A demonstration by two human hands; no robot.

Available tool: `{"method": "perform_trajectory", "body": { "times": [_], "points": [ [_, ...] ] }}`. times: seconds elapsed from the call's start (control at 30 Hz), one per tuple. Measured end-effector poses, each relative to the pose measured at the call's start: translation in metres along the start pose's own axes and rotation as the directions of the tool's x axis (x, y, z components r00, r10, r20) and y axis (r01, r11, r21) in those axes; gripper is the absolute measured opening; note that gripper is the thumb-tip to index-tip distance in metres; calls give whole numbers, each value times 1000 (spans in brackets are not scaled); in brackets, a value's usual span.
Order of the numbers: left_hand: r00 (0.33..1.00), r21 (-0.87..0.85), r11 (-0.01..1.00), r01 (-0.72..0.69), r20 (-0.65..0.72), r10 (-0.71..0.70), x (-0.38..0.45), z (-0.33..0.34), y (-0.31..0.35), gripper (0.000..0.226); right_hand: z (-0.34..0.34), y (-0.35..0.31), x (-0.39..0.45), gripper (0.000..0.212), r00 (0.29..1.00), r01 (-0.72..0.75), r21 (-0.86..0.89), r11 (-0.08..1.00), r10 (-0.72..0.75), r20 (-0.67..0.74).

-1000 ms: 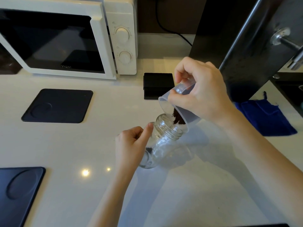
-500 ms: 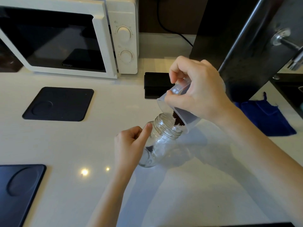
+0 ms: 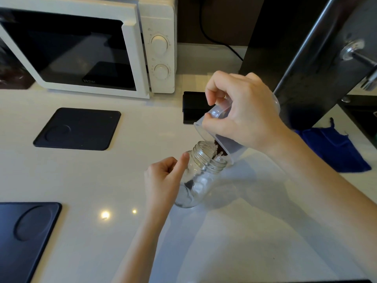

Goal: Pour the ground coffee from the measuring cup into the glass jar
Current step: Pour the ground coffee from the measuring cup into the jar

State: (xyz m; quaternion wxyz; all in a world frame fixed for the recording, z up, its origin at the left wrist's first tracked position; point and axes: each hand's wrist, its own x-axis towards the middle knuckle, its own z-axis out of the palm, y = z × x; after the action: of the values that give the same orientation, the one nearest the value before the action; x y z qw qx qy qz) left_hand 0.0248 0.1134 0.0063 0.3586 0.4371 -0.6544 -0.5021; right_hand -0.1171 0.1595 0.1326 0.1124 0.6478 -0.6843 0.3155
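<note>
Tipping measuring cup (image 3: 221, 137) over glass jar (image 3: 201, 172), ground coffee (image 3: 219, 153) at the rim.

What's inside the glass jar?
The jar holds a little dark coffee near its bottom, and more coffee is sliding from the tilted cup at its mouth. The left hand covers part of the jar, so anything behind it is hidden.

A white countertop (image 3: 234, 237) glares with lamp reflections; a white microwave (image 3: 130, 48) stands at eleven o'clock against a dark wall (image 3: 212, 19).
</note>
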Motion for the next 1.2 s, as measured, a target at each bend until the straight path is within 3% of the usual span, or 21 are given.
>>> {"method": "perform_trajectory", "body": {
  "times": [1.2],
  "points": [
    [999, -90, 996, -27, -43, 23, 0, 8, -8, 54, -6, -6, 4, 21, 998, 38, -17, 999, -37, 48]
  ]
}}
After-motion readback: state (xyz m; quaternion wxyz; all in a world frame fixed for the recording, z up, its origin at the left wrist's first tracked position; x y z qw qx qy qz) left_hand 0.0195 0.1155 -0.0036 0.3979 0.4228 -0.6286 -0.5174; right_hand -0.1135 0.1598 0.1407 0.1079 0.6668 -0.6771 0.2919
